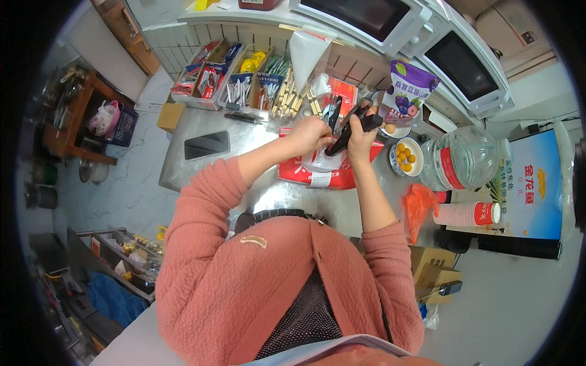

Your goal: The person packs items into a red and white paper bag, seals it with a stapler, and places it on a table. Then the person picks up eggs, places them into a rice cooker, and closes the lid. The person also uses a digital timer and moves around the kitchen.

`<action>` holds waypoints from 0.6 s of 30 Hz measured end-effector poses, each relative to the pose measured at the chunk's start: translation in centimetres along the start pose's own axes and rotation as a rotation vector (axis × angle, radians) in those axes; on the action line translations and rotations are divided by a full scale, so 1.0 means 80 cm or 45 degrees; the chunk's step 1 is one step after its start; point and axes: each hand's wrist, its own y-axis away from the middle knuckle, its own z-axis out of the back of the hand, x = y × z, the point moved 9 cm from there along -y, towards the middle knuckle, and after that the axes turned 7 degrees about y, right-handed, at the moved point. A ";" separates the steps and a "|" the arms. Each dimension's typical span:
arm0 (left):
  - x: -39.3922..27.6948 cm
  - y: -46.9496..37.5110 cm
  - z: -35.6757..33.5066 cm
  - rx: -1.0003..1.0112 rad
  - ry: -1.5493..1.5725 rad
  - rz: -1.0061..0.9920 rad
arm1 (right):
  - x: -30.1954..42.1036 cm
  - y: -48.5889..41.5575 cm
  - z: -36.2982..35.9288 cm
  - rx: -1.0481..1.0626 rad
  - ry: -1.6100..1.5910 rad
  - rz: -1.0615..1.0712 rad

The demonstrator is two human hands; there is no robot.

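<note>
My right hand (360, 138) is closed around a black handheld device (338, 142), whose exact kind I cannot tell, above red and white plastic packaging (293, 170). Beside it, my left hand (312, 136) has its fingers bent at the device's near end and the white part of the packaging; what it grips is hidden. A pair of black-handled scissors (335, 112) stands just beyond my hands. A black phone (207, 145) lies on the metal table (256, 160) to the left. Right of my hands is a bowl of yellow balls (406, 157).
Bins of sachets (199, 84) line the table's back edge, beside a white cone-shaped bag (307, 57). A purple fruit pouch (407, 94), a large clear water bottle (458, 158), an orange plastic bag (417, 208) and stacked paper cups (462, 214) are at right. Two microwaves (462, 68) stand above.
</note>
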 end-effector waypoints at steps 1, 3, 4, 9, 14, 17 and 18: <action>0.000 0.000 -0.001 0.018 0.014 -0.002 | -0.001 -0.001 0.003 -0.044 0.054 0.000; -0.003 -0.002 0.000 0.045 0.076 -0.048 | 0.000 -0.004 0.007 -0.116 0.132 0.012; -0.004 -0.003 0.002 0.055 0.103 -0.073 | 0.001 -0.005 0.007 -0.148 0.155 0.024; -0.007 -0.005 0.009 0.136 0.168 -0.130 | 0.017 -0.006 -0.001 -0.029 0.187 -0.023; 0.002 -0.002 0.012 0.192 0.278 -0.105 | 0.109 0.000 0.099 0.013 -0.014 0.340; 0.058 -0.011 0.041 -0.081 0.774 0.194 | 0.088 0.019 0.173 -0.073 0.660 0.219; 0.086 -0.017 0.056 -0.200 0.823 0.288 | 0.065 0.030 0.179 0.030 1.096 0.196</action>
